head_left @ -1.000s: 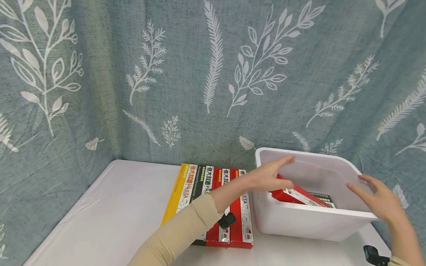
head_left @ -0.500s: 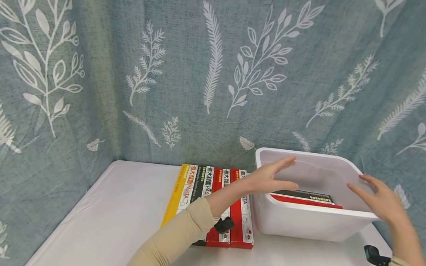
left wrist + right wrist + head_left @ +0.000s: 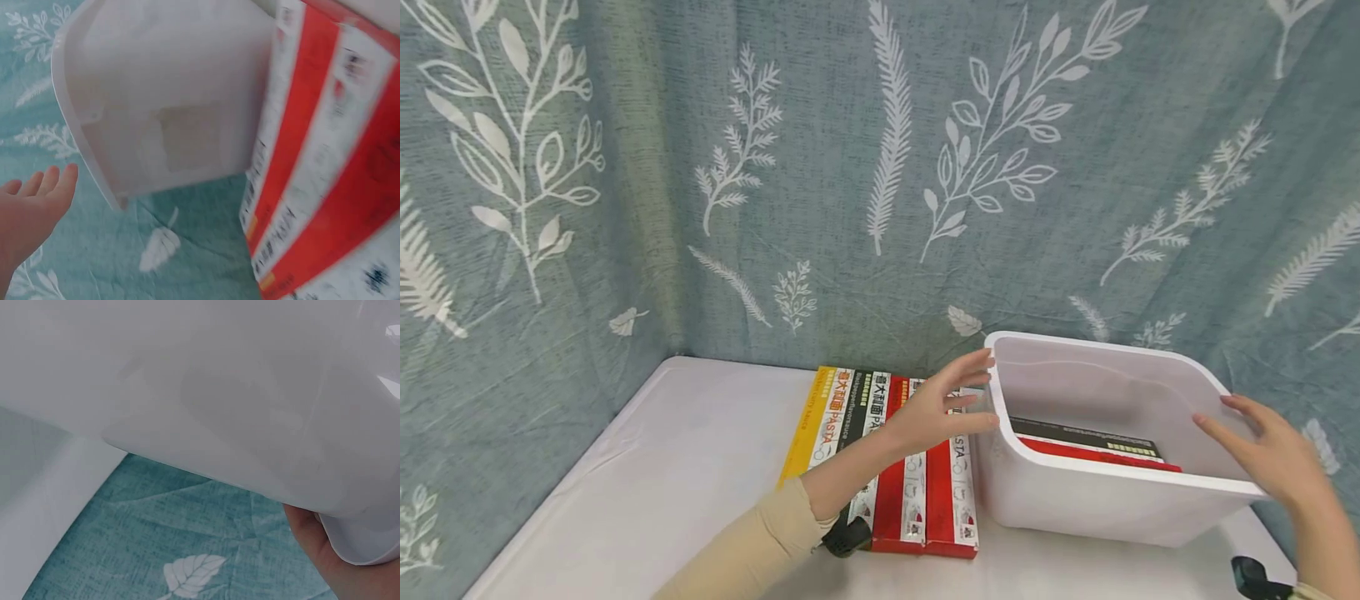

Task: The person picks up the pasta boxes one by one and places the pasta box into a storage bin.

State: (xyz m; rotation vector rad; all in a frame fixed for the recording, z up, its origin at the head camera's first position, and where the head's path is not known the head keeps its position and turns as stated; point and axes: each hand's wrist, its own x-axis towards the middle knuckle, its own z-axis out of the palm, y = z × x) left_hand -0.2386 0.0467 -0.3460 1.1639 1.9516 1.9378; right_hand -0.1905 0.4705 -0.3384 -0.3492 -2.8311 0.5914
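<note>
My left hand [image 3: 928, 412] hovers over the pasta boxes with fingers spread and nothing in them, its fingertips right at the left rim of a white plastic bin [image 3: 1097, 504]. In the left wrist view, that hand [image 3: 34, 209] shows beside the bin's rim [image 3: 72, 119]. At the bin's right end, my right hand [image 3: 1273, 454] holds the rim; the right wrist view shows part of this hand [image 3: 319, 547] at the rim, its fingertips hidden. Inside the bin lie a black pasta box [image 3: 1086, 437] and a red pasta box [image 3: 1097, 454], partly hidden by the front wall.
Left of the bin, a yellow pasta box [image 3: 808, 417], a black one [image 3: 853, 408] and two red ones stand in a row on the white table [image 3: 625, 492], the nearest red box [image 3: 940, 500] close to the bin. A patterned teal curtain [image 3: 820, 167] hangs behind.
The red box, slanted under my left hand earlier, now lies lower in the bin. My left hand has drawn back left out of the bin. The right hand stays at the rim.
</note>
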